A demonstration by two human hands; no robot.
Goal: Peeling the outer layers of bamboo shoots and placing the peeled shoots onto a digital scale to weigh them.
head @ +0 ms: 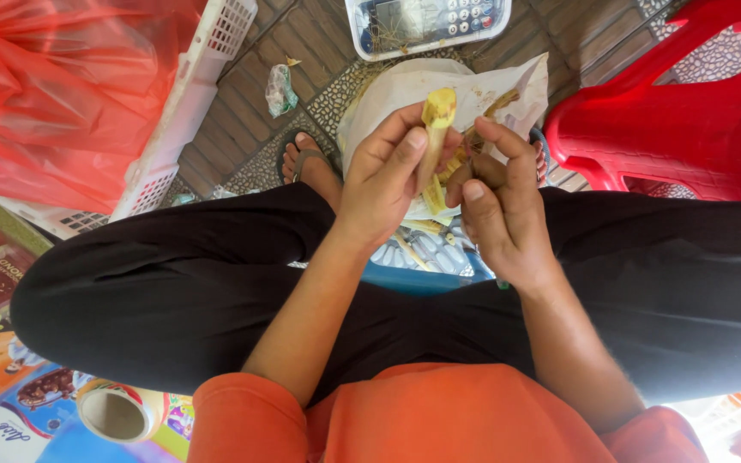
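Brown tiles with pebbled patches are showing beneath me as I am sitting with my knees spread, black trousers stretching across the view and orange sleeves at the bottom edge. I am holding a yellowish peeled stalk (433, 137) upright between my knees, right over a pale paper sheet (405, 90) lying on the ground. My left hand (385, 176) is gripping the stalk from the left, thumb and fingers wrapping closed around its lower half, while the cut top is poking out above my fingertips. My right hand (501, 201) is pressing in from the other side, its fingers curling together against the stalk's lower part; I cannot tell whether anything else is pinched in that hand. Thin yellow peelings (426, 225) are dangling just below my hands, above a blue tub (422, 276) resting between my thighs.

My sandalled foot (309, 163) is sitting just left of the paper. A grey calculator (426, 24) is lying at the top of the view, beyond the paper. A red plastic chair (688, 111) is standing to my right. A white slotted crate (190, 103) lined with a red plastic bag (62, 94) is standing to my left. A roll of tape (117, 411) is lying near my left knee on colourful printed packaging (10, 403).
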